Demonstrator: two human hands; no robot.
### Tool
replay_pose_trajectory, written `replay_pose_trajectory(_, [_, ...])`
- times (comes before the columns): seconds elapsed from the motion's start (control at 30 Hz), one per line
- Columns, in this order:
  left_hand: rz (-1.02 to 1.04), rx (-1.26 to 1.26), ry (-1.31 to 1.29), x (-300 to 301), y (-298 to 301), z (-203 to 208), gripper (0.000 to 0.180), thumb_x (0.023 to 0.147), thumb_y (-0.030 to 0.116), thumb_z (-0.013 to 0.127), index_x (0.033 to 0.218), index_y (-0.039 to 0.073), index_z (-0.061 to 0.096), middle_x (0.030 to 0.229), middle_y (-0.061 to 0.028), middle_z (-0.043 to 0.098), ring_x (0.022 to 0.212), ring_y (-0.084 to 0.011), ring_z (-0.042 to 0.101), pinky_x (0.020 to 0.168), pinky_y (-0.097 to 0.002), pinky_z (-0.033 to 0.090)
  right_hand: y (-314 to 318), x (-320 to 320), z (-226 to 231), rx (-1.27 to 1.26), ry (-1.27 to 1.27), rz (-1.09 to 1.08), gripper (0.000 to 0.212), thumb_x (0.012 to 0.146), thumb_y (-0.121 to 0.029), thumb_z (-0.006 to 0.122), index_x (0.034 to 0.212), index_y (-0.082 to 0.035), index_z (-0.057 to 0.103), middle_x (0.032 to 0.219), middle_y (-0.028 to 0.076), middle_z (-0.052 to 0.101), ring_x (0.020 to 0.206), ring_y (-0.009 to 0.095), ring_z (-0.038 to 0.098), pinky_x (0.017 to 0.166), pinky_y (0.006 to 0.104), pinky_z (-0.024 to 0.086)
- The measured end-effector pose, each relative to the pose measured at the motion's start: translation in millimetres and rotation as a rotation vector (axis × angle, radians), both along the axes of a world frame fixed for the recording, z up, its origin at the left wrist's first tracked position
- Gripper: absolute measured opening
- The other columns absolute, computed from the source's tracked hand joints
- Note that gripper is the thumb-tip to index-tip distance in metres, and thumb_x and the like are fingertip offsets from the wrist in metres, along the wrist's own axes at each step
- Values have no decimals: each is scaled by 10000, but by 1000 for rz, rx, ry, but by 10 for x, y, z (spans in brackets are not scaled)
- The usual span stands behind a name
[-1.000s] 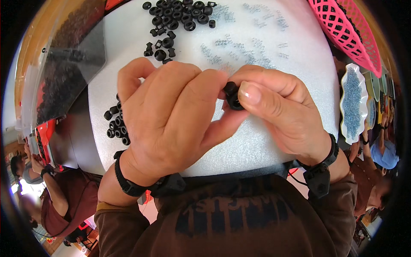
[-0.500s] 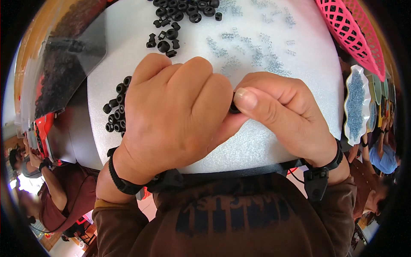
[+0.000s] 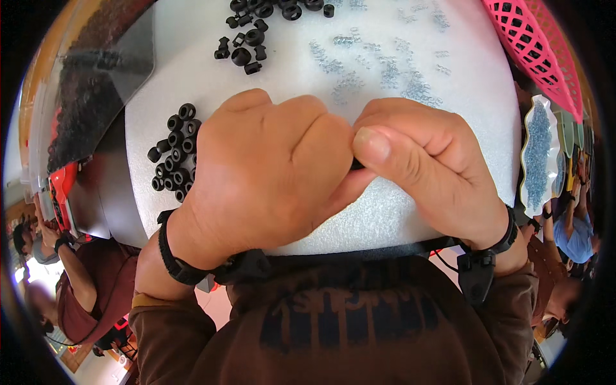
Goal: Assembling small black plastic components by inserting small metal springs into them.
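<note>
My left hand (image 3: 269, 170) is closed, its back facing up, with the fingers curled around something mostly hidden. My right hand (image 3: 427, 163) pinches with thumb and forefinger right against it. Between the two hands shows a sliver of a small black part (image 3: 357, 165); it looks like the black ring-shaped plastic parts nearby, though most of it is covered. A cluster of these black ring-shaped parts (image 3: 176, 151) lies beside my left wrist. More loose black parts (image 3: 241, 56), some ring-shaped and some spool-shaped, lie beyond my left hand. Small clear pieces (image 3: 388, 70) are scattered beyond my right hand.
White foam sheeting (image 3: 385, 221) covers the work surface. At the left stands a clear plastic container (image 3: 138, 58) of black parts. A pink perforated basket (image 3: 536, 51) is at the far right, above a scalloped white dish (image 3: 550, 154) of clear pieces. Other people sit at both sides.
The view has shifted slightly, so the parts on the foam appear higher. My hands stay together, and less of the black part shows between them.
</note>
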State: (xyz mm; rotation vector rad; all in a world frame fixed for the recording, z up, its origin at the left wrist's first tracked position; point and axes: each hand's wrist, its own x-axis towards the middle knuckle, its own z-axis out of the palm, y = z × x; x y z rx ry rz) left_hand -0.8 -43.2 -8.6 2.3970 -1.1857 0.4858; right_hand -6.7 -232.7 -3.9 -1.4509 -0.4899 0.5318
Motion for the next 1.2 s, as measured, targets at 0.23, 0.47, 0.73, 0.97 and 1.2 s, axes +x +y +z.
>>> replay_pose_trajectory(0.23, [47, -90, 86, 16, 5, 89, 307, 601, 156, 691, 584, 72, 396, 540, -55, 360, 446, -231, 352, 412, -344, 244, 52, -33, 24, 49, 139, -65, 323, 956, -220, 430, 832, 41, 577, 784, 49, 559, 755, 107, 507, 725, 250, 396])
replay_pose_trajectory(0.47, [-61, -43, -38, 40, -39, 139, 304, 609, 162, 685, 580, 55, 401, 552, -74, 364, 465, -248, 368, 422, -339, 256, 60, -83, -23, 131, 116, -89, 332, 951, -257, 449, 845, 23, 591, 762, 34, 574, 729, 82, 499, 673, 231, 405])
replay_pose_trajectory(0.73, [170, -547, 889, -141, -29, 295, 346, 809, 317, 501, 663, 4, 481, 585, -18, 395, 516, -114, 373, 463, -260, 263, -6, -68, 81, 174, 79, 2, 430, 956, -375, 405, 861, 17, 556, 792, 31, 549, 759, 97, 487, 701, 243, 421])
replay_pose_trajectory(0.97, [162, -681, 922, -153, -61, 316, 345, 897, 302, 461, 791, -15, 548, 606, 15, 433, 521, -53, 372, 465, -232, 271, -29, -136, 205, 255, 120, -42, 450, 958, -392, 384, 854, 12, 552, 809, 38, 539, 749, 99, 473, 684, 245, 415])
replay_pose_trajectory(1.2, [102, -801, 828, -163, -58, 469, 385, 904, 283, 466, 630, 14, 467, 596, -8, 430, 531, -94, 359, 491, -245, 258, -184, -73, 394, 415, 249, -248, 368, 951, -345, 438, 870, -14, 578, 771, 5, 542, 713, 69, 470, 661, 224, 410])
